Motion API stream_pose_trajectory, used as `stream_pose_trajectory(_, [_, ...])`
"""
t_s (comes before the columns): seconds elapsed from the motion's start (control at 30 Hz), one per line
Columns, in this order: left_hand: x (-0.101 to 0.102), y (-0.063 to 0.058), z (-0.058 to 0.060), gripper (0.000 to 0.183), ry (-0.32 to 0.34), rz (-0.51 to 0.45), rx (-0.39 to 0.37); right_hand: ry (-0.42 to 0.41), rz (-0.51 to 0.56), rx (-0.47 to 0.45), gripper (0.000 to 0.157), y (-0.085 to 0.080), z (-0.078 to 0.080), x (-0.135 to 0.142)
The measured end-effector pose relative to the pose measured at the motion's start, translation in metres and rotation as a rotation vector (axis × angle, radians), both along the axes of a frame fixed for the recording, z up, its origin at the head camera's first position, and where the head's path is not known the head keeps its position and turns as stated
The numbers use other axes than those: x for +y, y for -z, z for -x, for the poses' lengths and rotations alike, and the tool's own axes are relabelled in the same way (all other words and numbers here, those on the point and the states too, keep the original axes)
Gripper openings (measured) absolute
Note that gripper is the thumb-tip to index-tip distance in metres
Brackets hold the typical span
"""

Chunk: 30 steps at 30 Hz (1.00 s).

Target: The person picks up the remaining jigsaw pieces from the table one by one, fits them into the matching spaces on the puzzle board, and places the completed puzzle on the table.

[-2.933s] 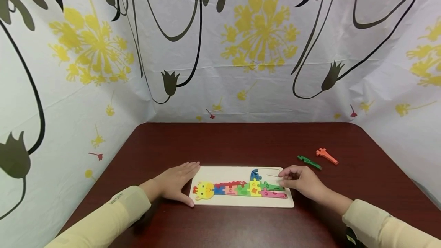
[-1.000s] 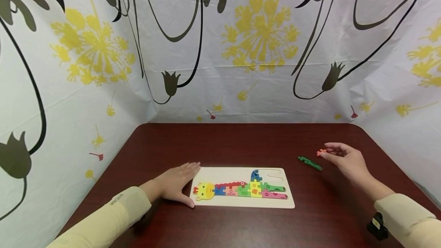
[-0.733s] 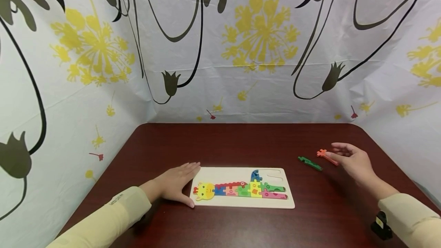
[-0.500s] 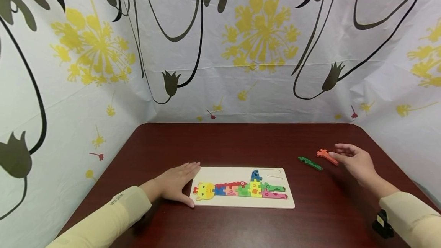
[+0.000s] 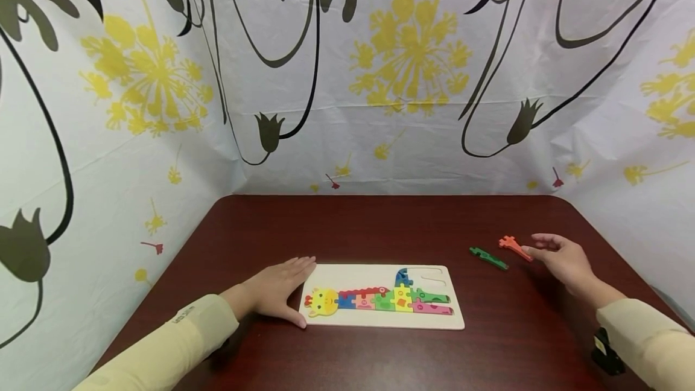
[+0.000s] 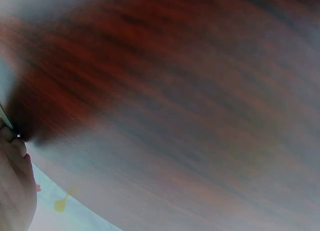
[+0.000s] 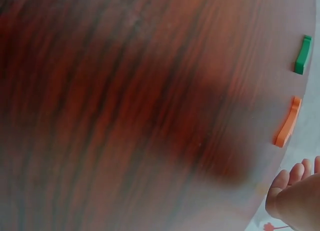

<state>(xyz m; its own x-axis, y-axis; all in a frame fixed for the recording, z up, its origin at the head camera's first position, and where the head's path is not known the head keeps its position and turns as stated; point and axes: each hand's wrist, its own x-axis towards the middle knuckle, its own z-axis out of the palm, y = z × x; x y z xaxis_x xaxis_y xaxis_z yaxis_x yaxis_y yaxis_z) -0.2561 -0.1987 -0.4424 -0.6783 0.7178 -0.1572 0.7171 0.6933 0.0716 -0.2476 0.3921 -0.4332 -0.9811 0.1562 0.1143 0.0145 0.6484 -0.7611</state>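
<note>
A white wooden puzzle board (image 5: 380, 318) lies flat, filled with a colorful giraffe puzzle (image 5: 382, 299). Along its upper right, by the blue piece (image 5: 402, 277), an outlined leg shape shows bare board. My left hand (image 5: 277, 288) rests at the board's left edge, fingers straight and thumb spread. My right hand (image 5: 564, 261) hovers beside the orange puzzle piece (image 5: 513, 247), thumb close to its lower end, fingers loosely bent. In the right wrist view a gap separates the hand (image 7: 295, 191) from that piece. A green puzzle piece (image 5: 488, 257) lies just left of it.
The dark red-brown table (image 5: 353, 228) has rounded far corners. Behind and beside it hangs a white curtain (image 5: 326, 77) printed with yellow and dark flowers. A small black device (image 5: 607, 352) sits under the right sleeve.
My right hand left the board's right side and went to the orange piece. It has since drawn back rightward, uncovering that piece. The left hand has stayed put.
</note>
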Motion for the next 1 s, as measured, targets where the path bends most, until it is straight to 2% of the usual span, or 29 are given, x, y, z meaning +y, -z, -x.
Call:
stream_pose_trajectory(0.57, [0.001,0.0,0.001,0.12,0.009,-0.002,0.004,0.001,-0.018,-0.108,0.071,0.012,0.006,0.008])
stream_pose_trajectory(1.0, [-0.001,0.003,0.002,0.121,0.008,0.007,0.017,0.0,-0.076,-0.096,0.065,0.017,0.006,0.005])
